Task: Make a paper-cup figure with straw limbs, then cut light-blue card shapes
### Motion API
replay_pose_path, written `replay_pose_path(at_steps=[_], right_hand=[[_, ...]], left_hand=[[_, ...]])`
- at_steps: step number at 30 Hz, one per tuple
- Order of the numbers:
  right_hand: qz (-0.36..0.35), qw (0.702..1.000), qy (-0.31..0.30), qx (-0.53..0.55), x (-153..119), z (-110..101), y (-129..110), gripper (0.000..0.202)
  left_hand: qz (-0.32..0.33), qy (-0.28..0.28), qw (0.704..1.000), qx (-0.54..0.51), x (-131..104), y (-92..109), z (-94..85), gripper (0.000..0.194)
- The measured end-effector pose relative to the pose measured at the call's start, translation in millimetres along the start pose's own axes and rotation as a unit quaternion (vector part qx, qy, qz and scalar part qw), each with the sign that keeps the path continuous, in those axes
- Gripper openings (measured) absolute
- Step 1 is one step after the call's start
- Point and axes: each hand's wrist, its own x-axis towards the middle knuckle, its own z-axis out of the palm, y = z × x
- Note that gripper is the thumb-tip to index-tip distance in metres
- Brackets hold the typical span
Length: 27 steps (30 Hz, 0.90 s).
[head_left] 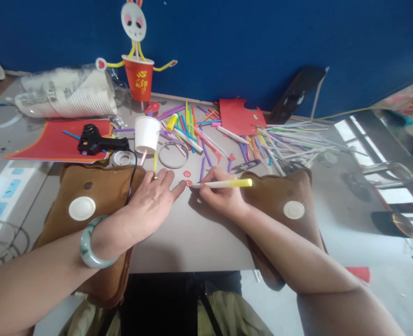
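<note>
My right hand (223, 198) is closed round a white felt-tip pen (218, 184) with a yellow end. Its tip points left, at a small red-and-white piece (189, 183) lying on the table. Just above that lies a second such piece (187, 174), with a red ring on it. My left hand (152, 200) rests flat, fingers stretched out; the index fingertip reaches the edge of the lower piece. A white paper cup (147, 133) on straw legs stands behind my left hand, beside a roll of clear tape (174, 155).
Behind stands a rabbit-headed figure with a red cup body (138, 79). A black glue gun (99, 140) lies on red card (52, 135). Coloured sticks (192, 126), red paper (239, 116) and scissors (293, 165) cover the back. Brown cushions (106, 186) (279, 186) lie under both forearms.
</note>
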Motion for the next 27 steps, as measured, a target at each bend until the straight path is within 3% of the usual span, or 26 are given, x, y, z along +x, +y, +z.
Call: replay_pose_path(at_steps=[12,19,27], right_hand=[[0.020,0.999,0.038,0.019,1.5,1.1,1.2,0.011],[-0.020,0.997,0.062,-0.040,1.4,-4.0,-2.9,0.008],[-0.018,0.999,0.021,-0.047,-0.3,-1.9,-3.3,0.010]], left_hand=[[0.005,-0.016,1.000,-0.012,1.1,0.6,-5.8,0.043],[0.006,0.004,1.000,-0.011,-0.1,1.5,-4.8,0.035],[0.013,0.018,0.999,-0.023,-1.3,2.2,0.6,0.033]])
